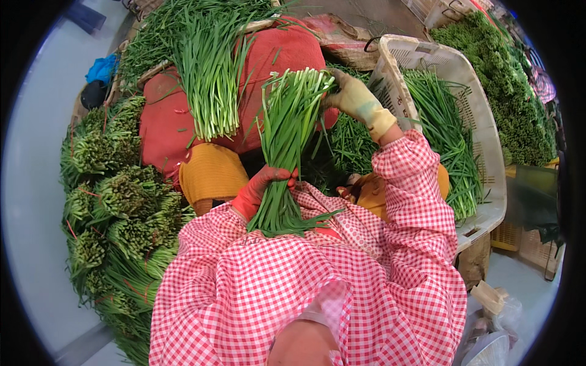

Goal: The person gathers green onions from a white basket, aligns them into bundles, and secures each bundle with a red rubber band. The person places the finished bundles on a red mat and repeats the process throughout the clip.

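Note:
My left hand (261, 190), in a red glove, is closed around the lower, leafy part of a bunch of green garlic chives (288, 123). The bunch stands upright before my chest, its pale cut ends at the top and its leaf tips drooping onto my checked smock. My right hand (350, 98), in a yellowish, stained glove, is at the top right of the bunch, fingers by the pale ends; whether it grips any stems is hard to tell. Farther left, a loose pile of chives (213, 91) lies on a red cloth (284, 45).
Tied green bundles (123, 196) are stacked at my left. A white plastic crate (492, 183) holding chives (439, 123) stands at my right. More loose greens (350, 142) lie low between the cloth and crate. A large heap of curly greens (499, 87) is at the far right.

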### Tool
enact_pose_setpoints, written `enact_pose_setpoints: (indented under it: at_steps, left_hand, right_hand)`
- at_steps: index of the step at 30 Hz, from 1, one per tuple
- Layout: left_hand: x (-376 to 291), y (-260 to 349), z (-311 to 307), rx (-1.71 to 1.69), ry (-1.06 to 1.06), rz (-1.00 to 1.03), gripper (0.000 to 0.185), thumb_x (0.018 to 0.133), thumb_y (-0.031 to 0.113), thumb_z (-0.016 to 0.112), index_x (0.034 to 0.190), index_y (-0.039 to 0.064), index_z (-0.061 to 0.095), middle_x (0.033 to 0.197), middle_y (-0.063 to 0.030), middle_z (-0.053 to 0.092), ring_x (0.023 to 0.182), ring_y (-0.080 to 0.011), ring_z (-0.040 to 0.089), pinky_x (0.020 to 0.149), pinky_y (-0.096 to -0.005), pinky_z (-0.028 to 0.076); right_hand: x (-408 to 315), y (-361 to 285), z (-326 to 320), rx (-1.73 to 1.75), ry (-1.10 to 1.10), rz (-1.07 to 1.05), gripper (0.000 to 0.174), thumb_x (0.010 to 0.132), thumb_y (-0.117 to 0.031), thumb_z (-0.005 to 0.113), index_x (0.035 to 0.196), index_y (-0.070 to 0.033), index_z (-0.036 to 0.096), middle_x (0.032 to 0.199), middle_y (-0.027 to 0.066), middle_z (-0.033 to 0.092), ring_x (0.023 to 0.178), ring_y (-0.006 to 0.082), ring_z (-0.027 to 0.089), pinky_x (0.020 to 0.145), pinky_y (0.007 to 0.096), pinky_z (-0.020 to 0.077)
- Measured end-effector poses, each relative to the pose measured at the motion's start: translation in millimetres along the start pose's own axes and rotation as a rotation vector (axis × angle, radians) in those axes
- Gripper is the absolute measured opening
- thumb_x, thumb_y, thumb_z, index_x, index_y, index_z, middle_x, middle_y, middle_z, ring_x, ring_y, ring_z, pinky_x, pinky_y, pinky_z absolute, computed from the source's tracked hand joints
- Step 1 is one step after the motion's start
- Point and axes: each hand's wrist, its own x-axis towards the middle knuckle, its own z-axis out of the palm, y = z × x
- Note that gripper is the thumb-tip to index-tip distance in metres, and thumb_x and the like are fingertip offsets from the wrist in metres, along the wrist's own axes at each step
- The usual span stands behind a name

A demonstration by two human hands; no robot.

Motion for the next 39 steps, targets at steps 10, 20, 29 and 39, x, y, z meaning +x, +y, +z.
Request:
enact_pose_setpoints:
  at_steps: [10, 20, 29, 39]
  left_hand:
    - [-6, -3, -1, -0.238, -0.133, 0.036, 0.03, 0.071, 0.017, 0.063, 0.092, -0.001, 0.051, 0.068, -0.0028, 0.05, 0.063, -0.0124, 0.048, 0.065, -0.0232, 0.043]
    - [2, -6, -12, -0.371, -0.129, 0.075, 0.04, 0.073, 0.018, 0.063, 0.106, 0.001, 0.047, 0.064, -0.0024, 0.047, 0.064, -0.0125, 0.048, 0.063, -0.0247, 0.044]
    - [6, -12, -24, -0.404, -0.262, 0.003, 0.078, 0.075, 0.015, 0.06, 0.141, 0.012, 0.02, 0.077, -0.0042, 0.047, 0.059, -0.0103, 0.045, 0.059, -0.0244, 0.042]
    - [3, 1, -1, -0.202, -0.219, -0.011, 0.08, 0.073, 0.014, 0.06, 0.141, 0.011, 0.019, 0.079, -0.0051, 0.048, 0.056, -0.0092, 0.044, 0.059, -0.0238, 0.042]
  right_hand:
    - [-2, -16, -72, -0.441, 0.636, 0.466, 0.023, 0.086, -0.027, 0.055, 0.101, -0.013, 0.065, 0.087, 0.0075, 0.067, 0.07, 0.0234, 0.064, 0.065, 0.0325, 0.0495]
    - [5, -5, 25, 0.031, -0.176, 0.195, 0.028, 0.084, -0.025, 0.058, 0.103, -0.006, 0.062, 0.08, 0.0137, 0.065, 0.074, 0.0243, 0.063, 0.067, 0.0351, 0.0496]
    - [5, -12, -59, -0.334, 0.543, 0.341, 0.021, 0.087, -0.012, 0.051, 0.104, -0.009, 0.063, 0.091, 0.0106, 0.067, 0.08, 0.0239, 0.065, 0.069, 0.0334, 0.0509]
    - [11, 8, 30, -0.11, 0.297, 0.012, 0.026, 0.077, -0.015, 0.06, 0.102, -0.011, 0.063, 0.101, 0.0127, 0.063, 0.093, 0.0285, 0.06, 0.08, 0.0354, 0.048]
